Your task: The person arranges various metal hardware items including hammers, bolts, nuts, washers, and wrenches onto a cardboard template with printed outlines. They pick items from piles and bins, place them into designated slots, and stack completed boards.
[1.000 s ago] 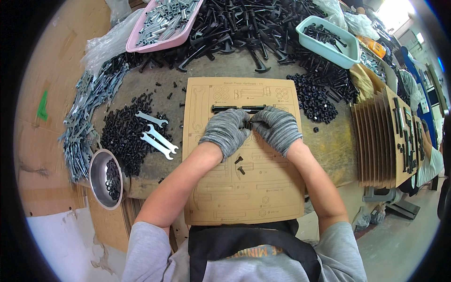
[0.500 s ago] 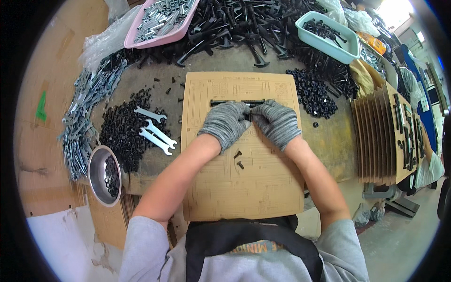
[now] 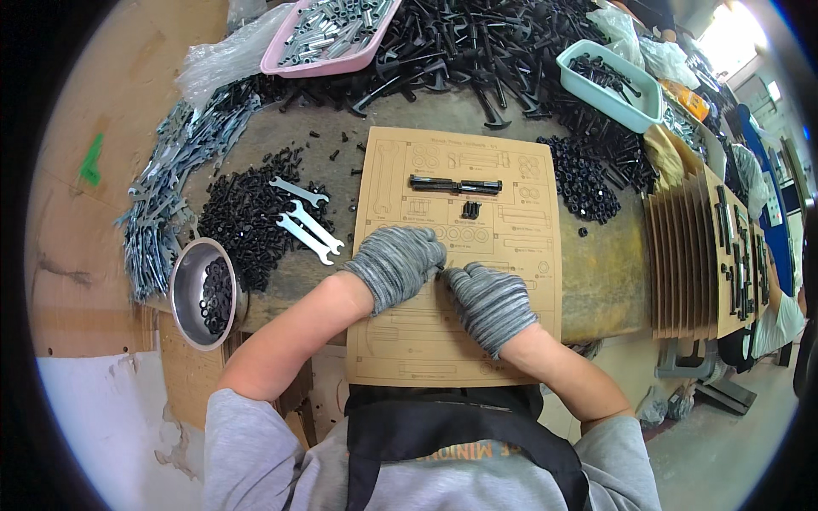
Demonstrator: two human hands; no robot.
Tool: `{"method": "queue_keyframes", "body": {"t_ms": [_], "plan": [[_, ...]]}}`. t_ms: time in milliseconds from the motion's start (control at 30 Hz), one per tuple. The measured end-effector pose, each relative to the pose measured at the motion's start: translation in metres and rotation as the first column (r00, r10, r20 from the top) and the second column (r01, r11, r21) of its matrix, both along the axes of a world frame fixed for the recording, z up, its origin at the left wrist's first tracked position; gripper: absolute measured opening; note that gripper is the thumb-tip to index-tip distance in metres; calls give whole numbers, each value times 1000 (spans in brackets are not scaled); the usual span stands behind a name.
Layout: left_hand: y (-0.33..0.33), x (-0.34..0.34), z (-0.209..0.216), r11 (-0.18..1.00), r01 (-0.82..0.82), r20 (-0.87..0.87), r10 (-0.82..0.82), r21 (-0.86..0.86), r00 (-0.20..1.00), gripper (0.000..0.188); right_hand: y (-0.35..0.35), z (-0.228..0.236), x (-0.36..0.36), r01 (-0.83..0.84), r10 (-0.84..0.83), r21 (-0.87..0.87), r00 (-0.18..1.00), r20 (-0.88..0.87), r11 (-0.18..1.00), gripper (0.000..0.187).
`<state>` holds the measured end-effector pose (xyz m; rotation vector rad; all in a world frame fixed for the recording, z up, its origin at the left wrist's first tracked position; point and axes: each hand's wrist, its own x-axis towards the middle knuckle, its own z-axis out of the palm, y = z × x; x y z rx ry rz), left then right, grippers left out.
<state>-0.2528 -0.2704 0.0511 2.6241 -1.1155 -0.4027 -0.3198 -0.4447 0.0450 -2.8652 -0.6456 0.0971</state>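
A tan cardboard sheet printed with line drawings of hardware lies in front of me. My left hand, in a grey knitted glove, rests over its middle with the fingers curled closed. Close beside it, my right hand, gloved alike, has its fingertips pinched together. A small dark bit shows between the two hands, but the fingers hide what it is. Beyond them, long black bolts lie end to end across the upper part of the sheet. Several short black bolts sit grouped just below these.
Left of the sheet are open-ended wrenches, a heap of black bolts and a metal bowl of black washers. Black nuts lie to the right, near upright cardboard sheets. A pink tray and a pale blue tray stand behind.
Both hands have come away from the long bolts and moved nearer to me. The short bolts under them now show. Two loose bolts seen mid-sheet earlier are no longer visible.
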Motion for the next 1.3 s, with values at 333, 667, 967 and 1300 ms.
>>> {"method": "queue_keyframes", "body": {"t_ms": [333,667,967,1300], "plan": [[21,19,-6,854,-517,97,520,-51,849,16,2,13,72,261,-197,421,962,-191,869,11],[28,29,-7,918,-385,52,391,-98,919,22,18,-5,94,222,-201,473,975,-96,852,13],[25,21,-1,876,-456,-12,460,-158,888,26,36,-13,110,120,-143,276,988,65,954,17],[129,118,-6,744,-668,157,661,-11,734,29,141,22,187,-213,258,-375,964,72,902,26]]}}
